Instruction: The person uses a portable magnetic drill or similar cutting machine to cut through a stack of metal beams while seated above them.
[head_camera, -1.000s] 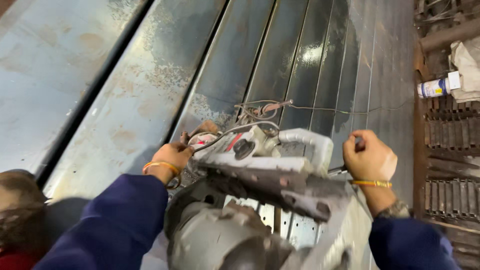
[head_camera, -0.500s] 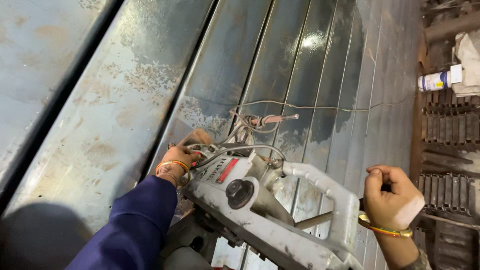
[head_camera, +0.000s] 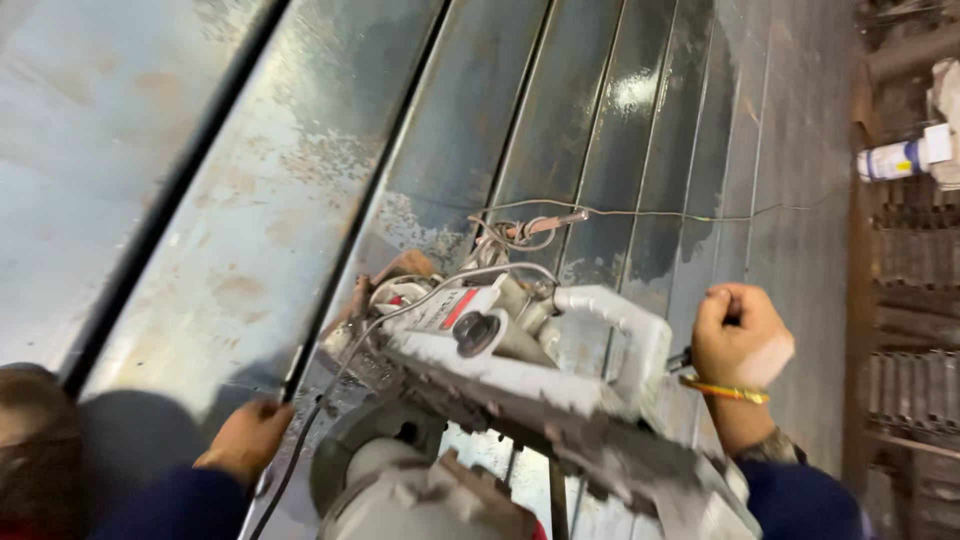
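A grey-white power machine (head_camera: 520, 370) with a looped handle and a black knob lies on long steel beams (head_camera: 300, 200). Its round motor housing (head_camera: 400, 480) is close to the camera. My right hand (head_camera: 740, 340) is a closed fist at the machine's right side, gripping a dark lever (head_camera: 685, 358) that sticks out there. A yellow band circles that wrist. My left hand (head_camera: 245, 440), in a blue sleeve, rests low at the left on the beam's edge beside a black cable (head_camera: 300, 450). Its fingers are curled, and what they hold is unclear.
A thin wire (head_camera: 620, 212) runs across the beams to a tangle behind the machine. A white and blue can (head_camera: 900, 158) lies at the right, above racks of dark metal parts (head_camera: 915, 270). A brown rounded shape (head_camera: 30, 450) sits at the lower left edge.
My left hand has dropped from the machine's top to the beam edge at the lower left. The machine has swung towards the middle. My right hand has risen, still on the lever.
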